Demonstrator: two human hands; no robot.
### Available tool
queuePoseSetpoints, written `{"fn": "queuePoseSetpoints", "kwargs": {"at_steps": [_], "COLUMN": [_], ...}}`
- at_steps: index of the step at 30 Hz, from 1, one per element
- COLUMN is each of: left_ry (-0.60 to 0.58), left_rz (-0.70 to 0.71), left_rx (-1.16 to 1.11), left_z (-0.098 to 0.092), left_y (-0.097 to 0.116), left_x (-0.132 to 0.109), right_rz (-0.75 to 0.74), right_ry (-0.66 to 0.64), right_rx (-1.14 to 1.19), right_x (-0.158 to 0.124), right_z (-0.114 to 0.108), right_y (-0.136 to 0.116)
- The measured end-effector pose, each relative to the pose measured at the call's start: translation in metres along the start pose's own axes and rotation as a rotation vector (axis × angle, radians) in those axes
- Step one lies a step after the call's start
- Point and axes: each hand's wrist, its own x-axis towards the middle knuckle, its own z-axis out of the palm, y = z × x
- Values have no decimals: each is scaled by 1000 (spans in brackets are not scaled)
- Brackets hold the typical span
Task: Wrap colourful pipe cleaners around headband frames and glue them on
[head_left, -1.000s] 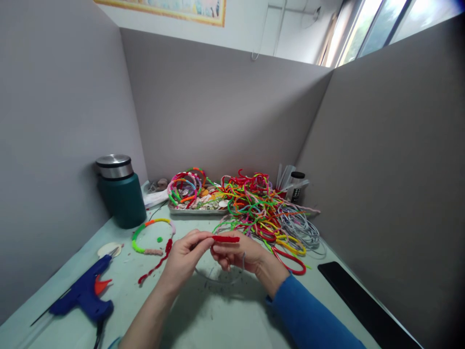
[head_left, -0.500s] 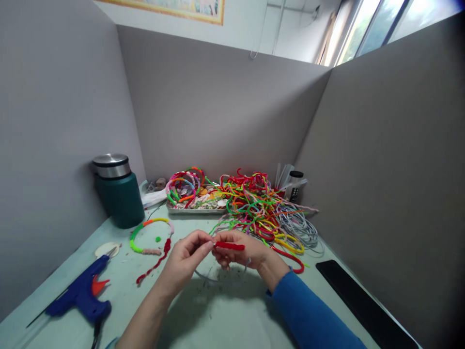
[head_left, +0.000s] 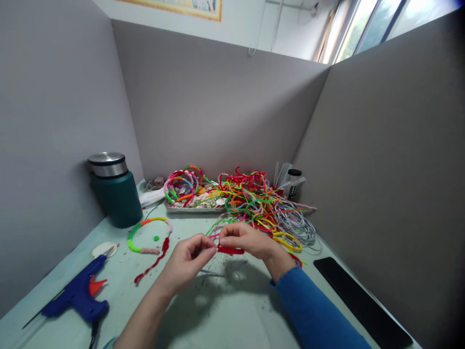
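A short length wrapped in red pipe cleaner (head_left: 232,250) lies level between my hands above the table. My left hand (head_left: 189,259) pinches at its left end, thumb against forefinger, on what looks like the thin grey wire (head_left: 212,272) that curves below. With fingertips bent down, my right hand (head_left: 249,241) is closed on the red pipe cleaner just to the right. To the left lies an open ring (head_left: 149,220) wrapped in green, orange, yellow and pink. A twisted loose red strand (head_left: 152,266) rests beside it.
A blue glue gun (head_left: 76,295) and a green flask (head_left: 118,194) stand at the left. At the back are a metal tray (head_left: 196,210) of discs and wrapped rings, a heap of pipe cleaners (head_left: 250,198) and coiled grey wire (head_left: 300,225). A black strip (head_left: 359,300) lies right.
My right hand has turned over, from under the red wrapped length to above it with fingers pointing down. My left hand keeps its pinch, and the red length sits slightly lower.
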Motion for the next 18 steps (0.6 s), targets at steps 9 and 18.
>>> {"fn": "queuePoseSetpoints", "kwargs": {"at_steps": [9,18], "left_ry": [25,127], "left_rz": [-1,2], "left_rx": [75,91], "left_z": [1,1], "left_y": [-6,-7], "left_x": [3,5], "right_rz": [-133,-539], "right_ry": [117,269], "right_rx": [-326,-855], "right_x": [-5,-9], "right_z": [7,25], "right_y": [-17,-29]}}
